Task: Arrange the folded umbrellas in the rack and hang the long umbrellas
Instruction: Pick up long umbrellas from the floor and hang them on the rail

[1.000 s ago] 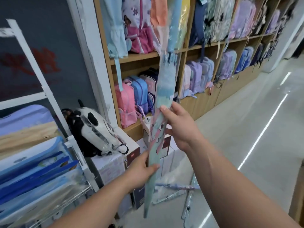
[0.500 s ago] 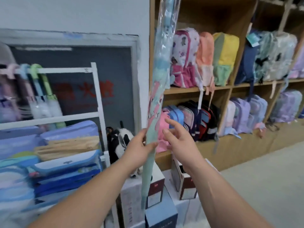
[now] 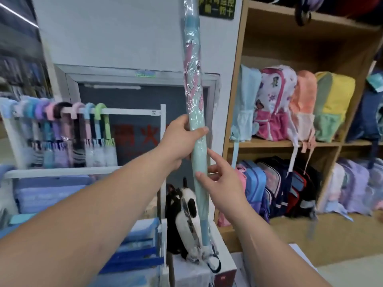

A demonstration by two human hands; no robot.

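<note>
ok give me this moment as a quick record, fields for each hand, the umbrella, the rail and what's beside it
left hand: wrapped around the long umbrella
right hand: open, fingertips on the umbrella lower down
umbrella: near upright, in clear plastic, not hung
rail: white, hooked umbrellas on its left part, right part bare
beside: backpacks on wooden shelves

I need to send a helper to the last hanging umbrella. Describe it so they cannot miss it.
Find the white rack left of the wooden backpack shelves. Long umbrellas hang by curved handles along its top rail. The green-handled umbrella is last on the right, the only one with a bright green hook.
</note>
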